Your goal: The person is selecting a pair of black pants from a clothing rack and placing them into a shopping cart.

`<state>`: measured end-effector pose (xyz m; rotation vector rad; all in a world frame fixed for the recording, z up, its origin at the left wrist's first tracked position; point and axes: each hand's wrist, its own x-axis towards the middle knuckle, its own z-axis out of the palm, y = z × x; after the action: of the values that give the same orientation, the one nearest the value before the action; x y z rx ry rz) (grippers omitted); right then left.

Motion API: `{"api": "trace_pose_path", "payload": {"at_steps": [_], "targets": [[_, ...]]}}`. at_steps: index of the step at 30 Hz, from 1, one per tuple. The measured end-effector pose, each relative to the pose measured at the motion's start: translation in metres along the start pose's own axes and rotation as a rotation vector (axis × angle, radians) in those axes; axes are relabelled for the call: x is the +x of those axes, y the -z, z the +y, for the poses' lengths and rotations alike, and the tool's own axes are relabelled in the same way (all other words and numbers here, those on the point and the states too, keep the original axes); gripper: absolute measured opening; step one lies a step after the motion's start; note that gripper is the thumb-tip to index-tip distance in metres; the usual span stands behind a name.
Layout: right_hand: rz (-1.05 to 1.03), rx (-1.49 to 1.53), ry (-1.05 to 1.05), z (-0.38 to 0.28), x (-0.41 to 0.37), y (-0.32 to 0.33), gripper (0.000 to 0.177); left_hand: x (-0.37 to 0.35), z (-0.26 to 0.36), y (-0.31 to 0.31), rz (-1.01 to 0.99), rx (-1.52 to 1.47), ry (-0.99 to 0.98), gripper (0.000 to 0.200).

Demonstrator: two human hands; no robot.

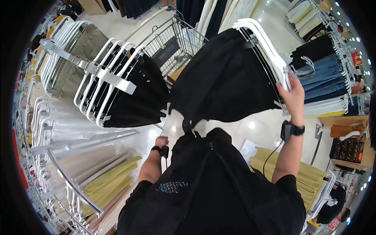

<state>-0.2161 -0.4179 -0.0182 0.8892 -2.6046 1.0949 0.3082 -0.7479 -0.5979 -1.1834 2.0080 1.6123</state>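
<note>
My right hand (293,93) is closed around the hook end of several white hangers (264,41), bunched together. A stack of black bottoms (227,78), perhaps skirts or trousers, hangs from their clips and spreads in front of me. My left hand (161,141) is low, near my body, with its fingers curled and nothing visible in them. To the left, more black bottoms (137,92) hang on white hangers from a metal rack arm (113,80). The lower parts of the held garments are foreshortened.
A wire shopping cart (168,49) stands ahead, with a cardboard box (178,73) in it. Olive-grey trousers (84,47) hang at far left. Yellow garments (111,184) hang lower left, and jeans (323,78) at right. A curved metal rail (74,184) sits lower left.
</note>
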Motion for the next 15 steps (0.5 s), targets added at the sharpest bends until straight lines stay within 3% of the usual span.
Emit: {"api": "trace_pose_path", "payload": {"at_steps": [3, 5, 9, 15], "targets": [[-0.084, 0.069, -0.062, 0.04, 0.027, -0.039, 0.063, 0.003, 0.115, 0.011, 0.155, -0.284, 0.228, 0.023], [-0.11, 0.066, -0.057, 0.088, 0.043, -0.077, 0.062, 0.005, 0.165, 0.024, 0.157, -0.34, 0.184, 0.025], [-0.235, -0.034, -0.205, 0.182, 0.061, -0.149, 0.061, 0.01, 0.199, 0.046, 0.235, -0.426, 0.12, 0.029], [-0.368, -0.02, -0.278, 0.247, 0.045, -0.196, 0.062, -0.02, 0.203, 0.056, 0.321, -0.409, 0.164, 0.032]]}}
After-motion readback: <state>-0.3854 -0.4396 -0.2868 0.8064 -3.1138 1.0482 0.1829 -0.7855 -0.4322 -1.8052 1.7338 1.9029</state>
